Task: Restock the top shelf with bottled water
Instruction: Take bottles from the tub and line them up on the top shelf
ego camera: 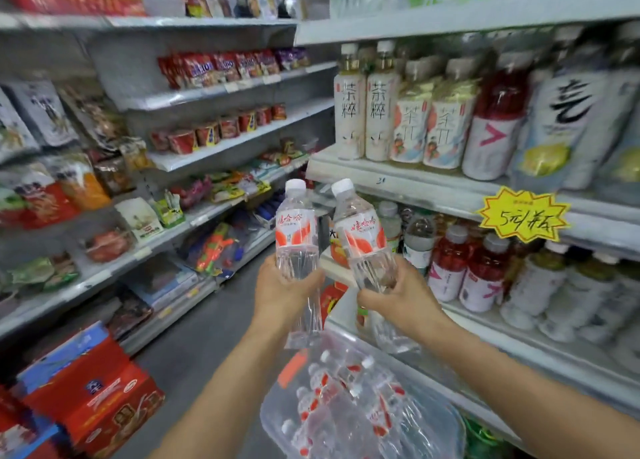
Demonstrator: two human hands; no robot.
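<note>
My left hand (282, 294) grips the lower half of a clear water bottle (297, 230) with a white cap and a red-and-white label, held upright. My right hand (398, 299) grips a second, like bottle (362, 237), tilted slightly left. Both bottles are raised in front of the drinks shelving, at the height of its middle shelves. Below my arms lies an opened plastic-wrapped pack of water bottles (346, 406) with several still inside. The top shelf (450, 19) runs along the upper right; clear bottles stand blurred on it.
The right shelving holds tea bottles (363, 105), red drinks (450, 268) and a yellow price sign (524, 218). Snack shelves (207, 95) line the left side and back. Red and blue cartons (86, 389) stand on the floor at lower left. A grey floor aisle runs between.
</note>
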